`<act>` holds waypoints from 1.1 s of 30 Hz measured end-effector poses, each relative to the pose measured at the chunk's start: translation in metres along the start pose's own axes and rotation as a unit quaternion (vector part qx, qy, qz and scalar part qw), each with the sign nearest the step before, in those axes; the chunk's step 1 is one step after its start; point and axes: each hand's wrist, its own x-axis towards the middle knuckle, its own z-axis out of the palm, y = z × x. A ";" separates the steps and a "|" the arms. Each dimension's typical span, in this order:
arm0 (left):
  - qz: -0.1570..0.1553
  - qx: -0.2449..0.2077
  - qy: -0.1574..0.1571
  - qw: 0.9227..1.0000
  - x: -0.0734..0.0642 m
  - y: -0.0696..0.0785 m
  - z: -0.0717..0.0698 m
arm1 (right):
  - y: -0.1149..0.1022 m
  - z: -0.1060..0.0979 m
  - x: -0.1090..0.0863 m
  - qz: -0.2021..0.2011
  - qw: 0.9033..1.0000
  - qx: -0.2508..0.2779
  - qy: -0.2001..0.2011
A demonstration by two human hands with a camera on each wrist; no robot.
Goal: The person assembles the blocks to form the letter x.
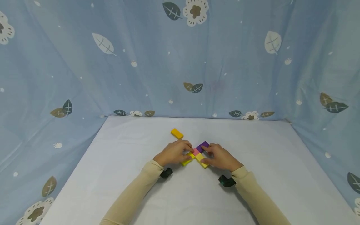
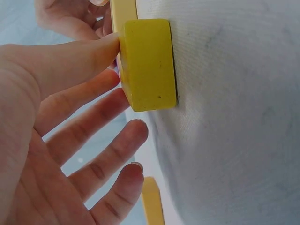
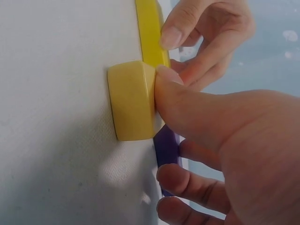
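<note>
Four flat blocks meet corner to corner on the white tabletop: a bright yellow block (image 1: 186,162), a pale yellow block (image 1: 201,160), a purple block (image 1: 201,148) and a pink block (image 1: 195,152). My left hand (image 1: 175,153) rests its thumb on the bright yellow block (image 2: 152,65), with its index fingertip at the pink one. In the left wrist view its fingers reach out fairly straight. The thumb of my right hand (image 1: 222,157) presses the top of the pale yellow block (image 3: 129,101), while its index finger touches the purple block (image 3: 165,147).
An orange-yellow block (image 1: 177,133) lies alone behind the left hand. Dark wrist cameras (image 1: 166,172) hang below both wrists. A blue patterned curtain (image 1: 157,68) rises along the back and sides of the white tabletop (image 1: 118,147).
</note>
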 end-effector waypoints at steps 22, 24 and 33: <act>0.010 0.031 0.016 0.999 0.003 -0.002 0.002 | -0.001 -0.001 0.001 0.022 1.000 0.006 -0.014; 0.013 0.036 0.021 0.999 0.003 -0.002 0.003 | -0.002 0.000 0.001 0.024 1.000 0.004 -0.012; 0.000 0.017 0.053 0.998 -0.001 0.004 -0.007 | -0.004 0.000 -0.004 0.010 1.000 -0.006 0.001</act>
